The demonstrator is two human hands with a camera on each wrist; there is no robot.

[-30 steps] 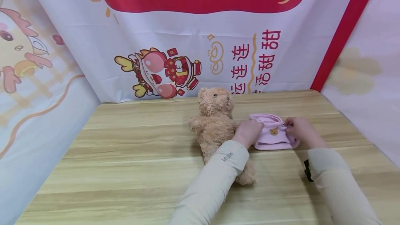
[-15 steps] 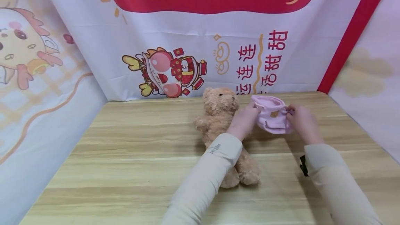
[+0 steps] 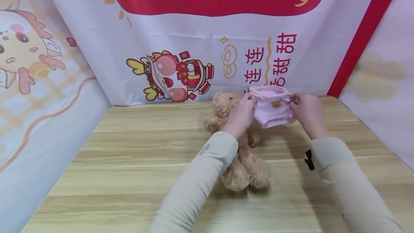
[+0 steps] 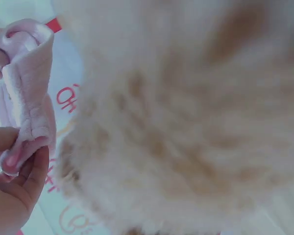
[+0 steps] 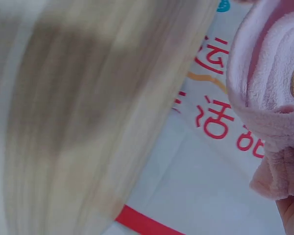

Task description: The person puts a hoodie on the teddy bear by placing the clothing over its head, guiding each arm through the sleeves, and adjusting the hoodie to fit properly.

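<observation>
A pink top is up over the tabletop, just beside the teddy bear, the grip of the left hand clamped on one side, the grip of the right hand pinching the other, bear-face patch between them, left sleeve cutting across the bear

Booth-like nook — printed backdrop, cartoon side hanging, wood-grain table

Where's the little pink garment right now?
In the head view, the pink garment is right of centre, held between the left hand and the right hand, right of the teddy bear's head.
</observation>
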